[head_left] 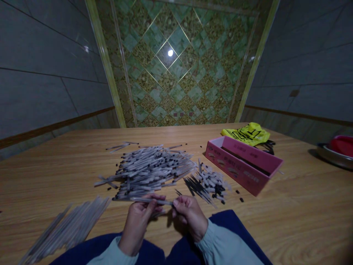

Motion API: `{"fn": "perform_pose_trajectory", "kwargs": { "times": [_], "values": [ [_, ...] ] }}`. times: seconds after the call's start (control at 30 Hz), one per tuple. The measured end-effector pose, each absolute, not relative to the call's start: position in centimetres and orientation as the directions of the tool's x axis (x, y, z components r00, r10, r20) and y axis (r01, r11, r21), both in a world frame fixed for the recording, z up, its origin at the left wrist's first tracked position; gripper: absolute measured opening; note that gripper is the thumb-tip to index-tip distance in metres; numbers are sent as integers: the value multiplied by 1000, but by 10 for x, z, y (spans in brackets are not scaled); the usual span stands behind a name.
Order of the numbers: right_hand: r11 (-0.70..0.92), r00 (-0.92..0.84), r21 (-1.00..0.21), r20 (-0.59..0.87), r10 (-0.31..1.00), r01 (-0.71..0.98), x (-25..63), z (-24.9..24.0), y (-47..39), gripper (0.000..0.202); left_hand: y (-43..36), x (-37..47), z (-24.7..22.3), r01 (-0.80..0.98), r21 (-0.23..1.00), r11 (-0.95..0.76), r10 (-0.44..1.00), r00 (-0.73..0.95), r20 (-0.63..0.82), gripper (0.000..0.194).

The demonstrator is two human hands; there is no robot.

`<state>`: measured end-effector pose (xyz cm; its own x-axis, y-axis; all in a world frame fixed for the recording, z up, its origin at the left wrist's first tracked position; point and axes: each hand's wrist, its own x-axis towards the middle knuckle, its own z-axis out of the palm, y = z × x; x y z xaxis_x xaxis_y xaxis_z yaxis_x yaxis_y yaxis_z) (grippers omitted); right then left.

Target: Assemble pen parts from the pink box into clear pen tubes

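At the near middle of the table, my left hand (142, 217) is closed round a thin translucent pen tube (154, 201) lying nearly level. My right hand (190, 213) pinches the dark right end of that tube between thumb and fingers. Just beyond both hands spreads a large pile of pens (154, 165), clear with black ends. Right of the pile lie a bunch of thin black pieces (197, 186) and a heap of small white and black caps (212, 180). Several clear tubes (74, 224) rest side by side at the near left.
A pink open box (237, 167) stands at the right, with a yellow bag (249, 133) behind it. A metal bowl (331, 156) holding something red is at the far right edge. The wooden table (298, 206) reaches toward a tiled wall; a few loose caps lie about.
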<state>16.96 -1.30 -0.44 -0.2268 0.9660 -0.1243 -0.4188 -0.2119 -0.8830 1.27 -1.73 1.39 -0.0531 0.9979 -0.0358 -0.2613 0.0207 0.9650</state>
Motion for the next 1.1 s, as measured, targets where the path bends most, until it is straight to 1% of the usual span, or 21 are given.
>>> {"fn": "perform_pose_trajectory", "kwargs": {
  "times": [0.07,0.13,0.2,0.23,0.3,0.4,0.47,0.6,0.7,0.8,0.9,1.0,1.1],
  "values": [
    [-152,-177,-917,-92,980,-368,167,-2,-15,42,-17,13,12,-299,952,69,992,-81,-97,36],
    [-57,-100,-953,-28,995,-297,165,2,-17,41,-16,13,12,-329,939,97,983,-114,-142,39],
    [29,-56,-972,43,998,-232,164,5,-18,40,-16,13,13,-352,930,107,979,-125,-160,40],
    [49,-63,-975,64,996,-218,164,6,-18,40,-15,12,14,-362,926,104,979,-127,-160,40],
    [39,-114,-978,64,991,-205,164,4,-18,41,-15,12,14,-373,922,102,980,-122,-158,39],
    [12,-177,-990,37,983,-140,164,-2,-17,49,-15,11,13,-367,925,102,981,-119,-155,37],
    [20,-165,-994,37,986,-107,165,-6,-15,50,-14,11,12,-356,929,102,980,-124,-156,36],
    [31,-108,-992,45,993,-126,168,-7,-13,42,-13,11,9,-334,939,85,981,-135,-137,35],
    [14,-156,-992,33,987,-123,169,-4,-14,42,-12,10,8,-317,945,77,983,-135,-125,35],
    [-1,-198,-993,22,980,-115,167,-3,-15,47,-13,9,8,-307,947,91,982,-133,-137,35],
    [4,-135,-991,22,991,-135,166,-5,-15,42,-14,9,9,-295,946,130,977,-123,-173,38],
    [13,-85,-993,24,996,-121,166,-6,-15,40,-14,10,10,-288,949,131,978,-119,-171,38],
    [1,-139,-996,13,990,-87,167,-7,-15,42,-13,10,10,-283,951,126,978,-127,-167,38]
  ]
}}
